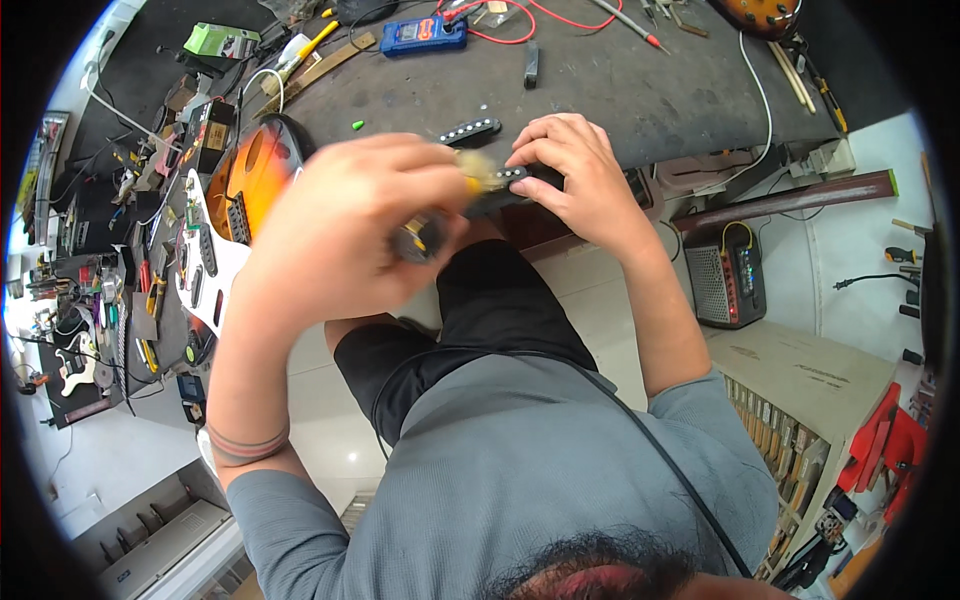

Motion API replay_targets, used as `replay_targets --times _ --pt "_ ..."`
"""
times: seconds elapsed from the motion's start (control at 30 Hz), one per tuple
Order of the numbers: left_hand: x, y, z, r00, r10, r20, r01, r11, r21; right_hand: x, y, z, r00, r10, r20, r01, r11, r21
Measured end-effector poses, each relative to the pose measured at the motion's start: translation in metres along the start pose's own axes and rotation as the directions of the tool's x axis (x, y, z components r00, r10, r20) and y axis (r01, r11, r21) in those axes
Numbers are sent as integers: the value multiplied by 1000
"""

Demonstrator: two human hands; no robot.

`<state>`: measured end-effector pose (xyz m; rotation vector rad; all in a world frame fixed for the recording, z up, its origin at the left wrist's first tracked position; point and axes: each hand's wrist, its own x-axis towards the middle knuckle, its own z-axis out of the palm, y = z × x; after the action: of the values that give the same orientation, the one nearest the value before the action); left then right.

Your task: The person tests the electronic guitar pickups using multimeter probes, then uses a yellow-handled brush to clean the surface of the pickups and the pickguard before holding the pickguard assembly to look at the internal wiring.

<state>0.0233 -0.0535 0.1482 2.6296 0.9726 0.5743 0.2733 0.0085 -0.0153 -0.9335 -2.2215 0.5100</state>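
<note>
Left hand grips a tool (blurred) — right hand pinches a pickup.

I see black pickup, silver dots; my shirt grey, shorts black; multimeter blue; guitar body orange-to-black sunburst, pickguard white

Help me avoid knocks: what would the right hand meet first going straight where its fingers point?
Past the black pickup it touches, probably the blurred yellowish tool in the left hand; depth is unclear.
</note>
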Motion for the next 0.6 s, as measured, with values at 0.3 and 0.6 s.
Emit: replay_targets --times 0.3,0.6 --pt "-8 3 3 995 -93 -16 94 995 42 0 0 4 1000 -26 -18 26 1000 2" --pt "-18 -8 2 977 -185 -108 176 980 -89 1 1 4 1000 -12 -19 12 999 -36"
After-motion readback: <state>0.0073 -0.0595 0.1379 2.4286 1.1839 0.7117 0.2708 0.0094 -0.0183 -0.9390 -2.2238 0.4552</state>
